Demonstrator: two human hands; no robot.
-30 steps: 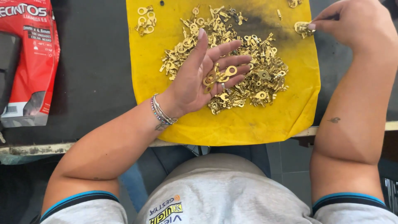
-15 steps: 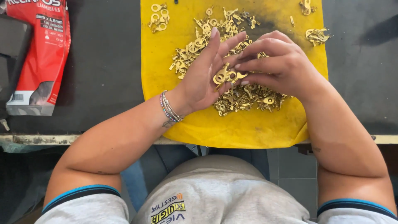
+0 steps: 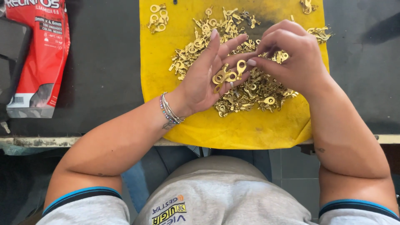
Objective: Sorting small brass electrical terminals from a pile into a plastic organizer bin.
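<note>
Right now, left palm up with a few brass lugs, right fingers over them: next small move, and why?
Probably pinch one ring terminal with the right hand and lift it off the left hand. The right fingertips already sit beside it, the open palm carries only a few, and small sorted clusters lie apart from the main pile on the yellow cloth.

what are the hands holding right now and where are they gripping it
The left hand cradles a few brass ring terminals loose on its open palm. The right hand's fingertips touch one; its grip point cannot be told.

The hands (image 3: 254, 66) hide part of the brass terminal pile (image 3: 250, 89).
</note>
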